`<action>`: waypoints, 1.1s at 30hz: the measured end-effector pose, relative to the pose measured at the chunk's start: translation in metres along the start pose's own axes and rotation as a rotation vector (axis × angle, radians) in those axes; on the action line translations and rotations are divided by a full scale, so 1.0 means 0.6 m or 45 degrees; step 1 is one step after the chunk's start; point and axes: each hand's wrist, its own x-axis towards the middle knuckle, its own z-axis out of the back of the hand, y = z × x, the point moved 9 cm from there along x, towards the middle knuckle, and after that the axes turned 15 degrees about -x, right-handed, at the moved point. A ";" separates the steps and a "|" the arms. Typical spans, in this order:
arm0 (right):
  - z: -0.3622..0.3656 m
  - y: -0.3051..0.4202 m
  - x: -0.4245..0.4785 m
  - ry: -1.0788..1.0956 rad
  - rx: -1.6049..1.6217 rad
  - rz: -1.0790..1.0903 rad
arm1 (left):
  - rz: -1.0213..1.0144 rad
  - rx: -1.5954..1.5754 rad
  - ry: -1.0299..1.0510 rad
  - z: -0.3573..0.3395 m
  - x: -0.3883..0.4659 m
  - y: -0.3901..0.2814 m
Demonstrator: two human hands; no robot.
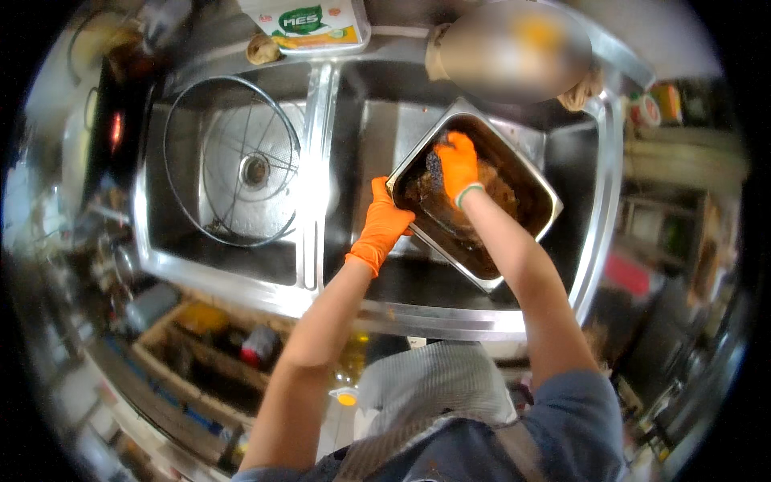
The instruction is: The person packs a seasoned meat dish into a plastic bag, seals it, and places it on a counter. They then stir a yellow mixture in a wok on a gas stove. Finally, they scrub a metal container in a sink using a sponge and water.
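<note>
A deep rectangular steel pan (525,175) sits tilted at an angle in the right sink basin (391,271). Brown grime coats its inside and bottom. My left hand (387,220), in an orange rubber glove, grips the rim near the pan's left corner. Inside the pan, my right hand (461,162), gloved in orange with a green cuff, presses a dark scouring pad (434,170) against the surface near the far left wall. The fingers partly hide the pad.
The left basin holds a round wire rack (291,123) over a drain (256,172). A metal divider (316,181) separates the basins. Behind stands a white package (313,27) bearing writing. Below left are a wooden crate (162,325) and an orange-capped bottle (348,361).
</note>
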 end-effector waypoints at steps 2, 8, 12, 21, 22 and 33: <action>-0.033 -0.019 -0.018 0.231 0.039 -0.088 | 0.020 0.011 -0.027 -0.001 -0.007 0.008; -0.077 0.016 -0.108 0.688 -0.388 0.072 | 0.085 -0.128 -0.126 0.003 -0.006 0.036; -0.051 -0.001 -0.049 0.494 -0.211 0.096 | -0.011 -0.055 -0.049 -0.012 0.004 0.012; 0.055 0.048 -0.039 -0.059 -1.310 0.617 | 0.026 -0.169 -0.029 -0.013 0.006 0.035; 0.046 0.031 -0.043 -0.077 -1.473 0.681 | 0.044 -0.141 -0.025 -0.014 0.006 0.033; -0.011 -0.020 -0.127 0.650 -1.333 0.888 | 0.044 -0.158 -0.041 -0.019 0.009 0.038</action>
